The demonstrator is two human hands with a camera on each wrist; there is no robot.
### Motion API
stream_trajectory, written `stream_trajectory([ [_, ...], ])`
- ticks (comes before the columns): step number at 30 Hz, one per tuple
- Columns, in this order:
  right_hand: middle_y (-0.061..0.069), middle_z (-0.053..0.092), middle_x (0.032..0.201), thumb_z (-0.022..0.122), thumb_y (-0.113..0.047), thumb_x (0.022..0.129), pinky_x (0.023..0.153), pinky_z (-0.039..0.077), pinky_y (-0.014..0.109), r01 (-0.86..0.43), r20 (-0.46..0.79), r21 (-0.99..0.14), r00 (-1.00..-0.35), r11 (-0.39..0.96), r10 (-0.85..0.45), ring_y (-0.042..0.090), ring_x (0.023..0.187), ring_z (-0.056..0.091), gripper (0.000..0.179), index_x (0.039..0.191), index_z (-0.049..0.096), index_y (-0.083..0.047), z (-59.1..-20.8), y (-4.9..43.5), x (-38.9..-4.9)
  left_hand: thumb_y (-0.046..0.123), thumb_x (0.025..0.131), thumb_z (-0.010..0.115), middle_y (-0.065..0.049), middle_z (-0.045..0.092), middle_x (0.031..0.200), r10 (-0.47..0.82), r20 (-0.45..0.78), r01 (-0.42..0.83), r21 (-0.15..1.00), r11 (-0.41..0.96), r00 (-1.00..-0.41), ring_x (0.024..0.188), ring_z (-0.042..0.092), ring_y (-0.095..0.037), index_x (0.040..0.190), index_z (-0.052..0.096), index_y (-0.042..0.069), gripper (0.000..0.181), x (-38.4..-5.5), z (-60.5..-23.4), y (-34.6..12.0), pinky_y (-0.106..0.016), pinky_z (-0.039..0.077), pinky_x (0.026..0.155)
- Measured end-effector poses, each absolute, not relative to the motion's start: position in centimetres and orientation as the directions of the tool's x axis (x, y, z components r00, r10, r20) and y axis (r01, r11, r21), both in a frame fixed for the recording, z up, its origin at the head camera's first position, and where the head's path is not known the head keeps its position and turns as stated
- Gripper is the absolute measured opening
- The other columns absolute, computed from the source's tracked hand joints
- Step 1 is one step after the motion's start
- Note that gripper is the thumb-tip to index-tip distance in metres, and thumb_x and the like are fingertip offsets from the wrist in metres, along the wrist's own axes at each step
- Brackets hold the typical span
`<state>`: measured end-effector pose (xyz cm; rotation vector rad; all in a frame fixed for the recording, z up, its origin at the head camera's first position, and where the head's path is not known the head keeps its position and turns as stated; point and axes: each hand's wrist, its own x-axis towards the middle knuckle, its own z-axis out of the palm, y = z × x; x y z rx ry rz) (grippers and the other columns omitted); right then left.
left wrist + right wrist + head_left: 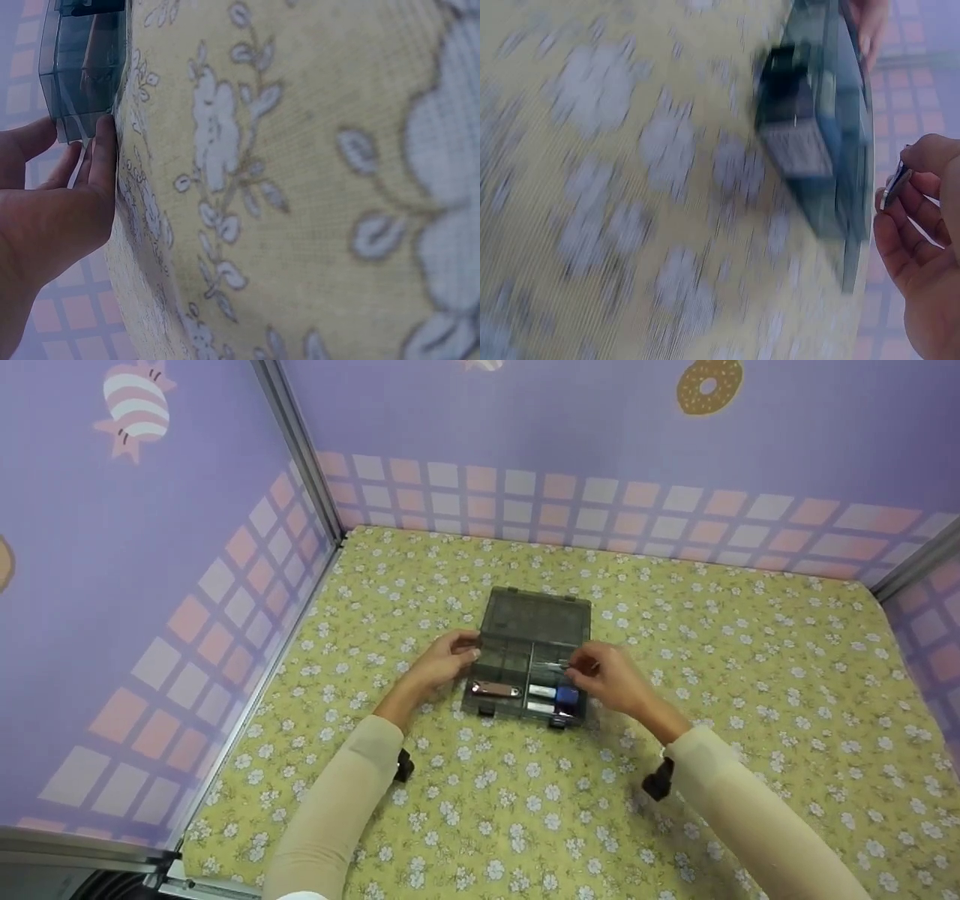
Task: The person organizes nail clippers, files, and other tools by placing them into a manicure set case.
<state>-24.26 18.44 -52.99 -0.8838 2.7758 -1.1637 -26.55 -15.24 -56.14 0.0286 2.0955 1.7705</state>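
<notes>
A dark see-through plastic compartment box (pixel 534 619) lies on the cloth with its lid folded back. At its left side, my left hand (pixel 444 660) holds the edge with thumb and fingertips, also visible in the left wrist view. My right hand (pixel 611 676), over the box's right side, pinches a small silver metal piece (pixel 896 184) between thumb and fingers; its exact kind is unclear. A brown-sided folding tool (pixel 495 689) sits in the front left compartment. White cylindrical things (pixel 542 691) and a blue item (pixel 567 695) fill the front right.
Yellow flowered cloth (pixel 517 810) covers the table. Purple patterned walls (pixel 600 435) rise at the back and both sides, with metal posts (pixel 300 442) at the corners. Black wrist cameras (pixel 658 780) hang below both sleeves.
</notes>
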Motion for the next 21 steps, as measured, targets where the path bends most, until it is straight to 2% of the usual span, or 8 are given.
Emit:
stream_trajectory([
  [5, 0.005, 0.069, 0.095, 0.073, -0.012, 0.101, 0.068, 0.057, 0.038, -0.556, 0.240, -0.622, -0.806, 0.551, -0.541, 0.017, 0.078, 0.065, 0.010, 0.107, 0.076, -0.004, -52.8, 15.2, -24.4, 0.019, 0.111, 0.060, -0.011, 0.051, 0.155, 0.272, -0.286, -0.236, 0.951, 0.200, -0.919, 0.142, 0.050, -0.027, 0.159, 0.047, 0.009, 0.051, -26.6, -56.3, -15.1, -0.044, 0.047, 0.115],
  [14, 0.006, 0.067, 0.094, 0.072, -0.011, 0.102, 0.068, 0.057, 0.037, -0.593, 0.256, -0.601, -0.778, 0.536, -0.575, 0.018, 0.079, 0.064, 0.006, 0.104, 0.074, -0.006, -52.9, 10.0, -24.5, 0.016, 0.111, 0.059, -0.011, 0.051, 0.154, 0.268, -0.289, -0.258, 0.955, 0.146, -0.919, 0.141, 0.052, -0.026, 0.158, 0.046, 0.008, 0.049, -26.7, -56.3, -15.2, -0.043, 0.052, 0.110],
  [21, 0.005, 0.065, 0.093, 0.074, -0.012, 0.101, 0.070, 0.058, 0.037, -0.616, 0.243, -0.571, -0.758, 0.542, -0.606, 0.018, 0.079, 0.064, 0.005, 0.101, 0.073, -0.007, -53.6, 7.5, -24.5, 0.016, 0.111, 0.059, -0.011, 0.051, 0.155, 0.283, -0.284, -0.252, 0.957, 0.143, -0.916, 0.143, 0.050, -0.027, 0.158, 0.046, 0.008, 0.049, -26.8, -56.4, -15.3, -0.043, 0.050, 0.113],
])
